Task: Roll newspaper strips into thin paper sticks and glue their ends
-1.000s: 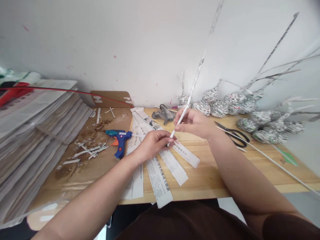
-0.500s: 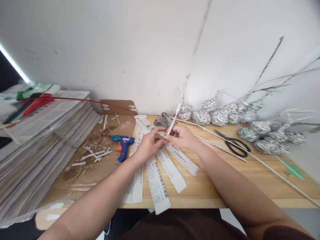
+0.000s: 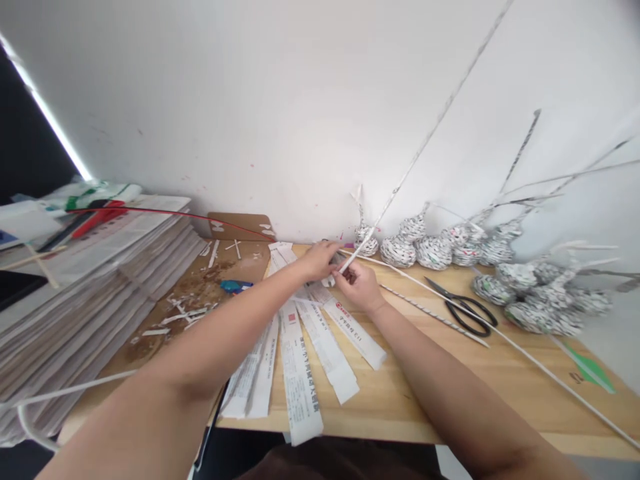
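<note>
Both hands meet at the lower end of a long thin rolled newspaper stick point(image 3: 430, 137) that slants up to the right against the white wall. My right hand point(image 3: 357, 287) grips the stick's bottom end. My left hand point(image 3: 320, 259) reaches over the table and pinches the same end just beside it. Under the hands lie several cut newspaper strips point(image 3: 320, 340) fanned out on the wooden table point(image 3: 450, 373). A blue glue gun point(image 3: 235, 287) lies left of my left forearm, partly hidden by it.
A tall stack of newspapers point(image 3: 85, 280) fills the left side, with a red cable point(image 3: 165, 212) over it. Black scissors point(image 3: 463, 308) and another rolled stick point(image 3: 433, 313) lie right of my hands. Several woven newspaper gourds point(image 3: 440, 250) line the wall. Paper scraps point(image 3: 175, 310) litter a brown board.
Both hands moved forward toward the wall with the stick, and its top swung to the right. My left arm now stretches further out. The view shifted upward.
</note>
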Demonstrator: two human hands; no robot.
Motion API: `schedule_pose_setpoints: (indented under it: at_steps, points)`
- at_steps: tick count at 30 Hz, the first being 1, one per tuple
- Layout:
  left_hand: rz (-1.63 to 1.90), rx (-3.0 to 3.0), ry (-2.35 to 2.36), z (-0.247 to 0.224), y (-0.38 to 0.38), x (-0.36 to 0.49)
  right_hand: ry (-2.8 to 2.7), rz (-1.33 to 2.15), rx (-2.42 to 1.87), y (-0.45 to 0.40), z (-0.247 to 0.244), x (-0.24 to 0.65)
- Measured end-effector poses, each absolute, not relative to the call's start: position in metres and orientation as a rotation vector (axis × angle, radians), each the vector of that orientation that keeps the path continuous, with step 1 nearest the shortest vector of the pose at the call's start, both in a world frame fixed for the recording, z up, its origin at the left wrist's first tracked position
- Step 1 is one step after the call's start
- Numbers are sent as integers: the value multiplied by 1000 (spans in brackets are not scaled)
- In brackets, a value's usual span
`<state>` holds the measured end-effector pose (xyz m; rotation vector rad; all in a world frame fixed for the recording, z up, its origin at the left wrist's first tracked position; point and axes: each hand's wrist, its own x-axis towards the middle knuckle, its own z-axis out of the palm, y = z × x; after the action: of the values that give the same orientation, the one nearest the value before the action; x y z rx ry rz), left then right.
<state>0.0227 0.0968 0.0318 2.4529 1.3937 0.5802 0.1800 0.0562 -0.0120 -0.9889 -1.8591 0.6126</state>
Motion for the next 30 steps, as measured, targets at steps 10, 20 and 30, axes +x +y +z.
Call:
schedule_pose_setpoints:
  at_steps: [10, 20, 30]
  points:
    - [630, 2381, 1737, 9, 129, 25, -1779, 470, -1041, 56, -9, 178]
    - [809, 2312, 1718, 33, 127, 26, -1757, 458, -1023, 54, -6, 177]
    - [1432, 918, 1174, 34, 30, 14, -1663, 273, -865, 47, 8, 170]
